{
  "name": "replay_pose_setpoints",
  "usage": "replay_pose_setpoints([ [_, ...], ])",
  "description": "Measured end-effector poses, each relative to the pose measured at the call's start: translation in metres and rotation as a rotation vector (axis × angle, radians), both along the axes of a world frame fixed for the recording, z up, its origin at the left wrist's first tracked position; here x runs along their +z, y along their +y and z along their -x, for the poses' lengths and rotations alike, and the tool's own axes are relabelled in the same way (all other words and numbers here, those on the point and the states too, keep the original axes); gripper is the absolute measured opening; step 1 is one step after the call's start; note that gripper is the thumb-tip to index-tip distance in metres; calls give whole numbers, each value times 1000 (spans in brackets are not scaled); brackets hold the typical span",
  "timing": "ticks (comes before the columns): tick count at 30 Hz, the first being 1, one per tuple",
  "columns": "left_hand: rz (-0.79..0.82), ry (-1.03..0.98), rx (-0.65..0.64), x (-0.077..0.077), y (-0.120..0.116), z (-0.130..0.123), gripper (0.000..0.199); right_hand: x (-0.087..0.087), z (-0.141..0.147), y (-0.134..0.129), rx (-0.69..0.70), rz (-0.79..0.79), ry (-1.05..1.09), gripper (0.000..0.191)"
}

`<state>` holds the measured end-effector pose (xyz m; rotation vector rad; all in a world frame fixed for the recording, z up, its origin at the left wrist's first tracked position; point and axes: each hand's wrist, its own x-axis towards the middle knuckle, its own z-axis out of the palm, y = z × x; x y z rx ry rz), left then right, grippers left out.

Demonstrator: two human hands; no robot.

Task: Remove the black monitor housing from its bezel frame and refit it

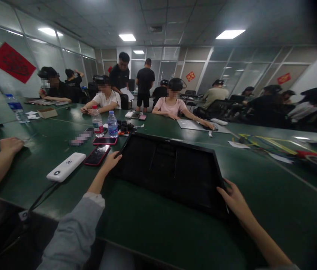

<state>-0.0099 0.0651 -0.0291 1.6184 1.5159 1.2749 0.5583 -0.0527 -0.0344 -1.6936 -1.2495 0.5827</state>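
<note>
"What does the head view show between the hands?"
"One black panel, tilted over one green table; I can't tell whether it touches the top."
"And the two hands?"
"The left hand pinches the panel's left edge; the right hand pinches its right edge, thumb over the front."
"What's to the left?"
"One white power bank and two phones. Behind those, two bottles: one red-capped bottle, one blue-capped bottle. A third bottle stands farther left."
</note>
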Motion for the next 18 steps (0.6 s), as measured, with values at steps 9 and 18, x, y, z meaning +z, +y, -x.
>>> replay_pose_setpoints([
  [9,42,-22,49,7,-6,2,49,19,3,61,74,-78,247,59],
  [18,59,64,36,-1,1,0,48,12,-20,46,-182,-121,280,66],
])
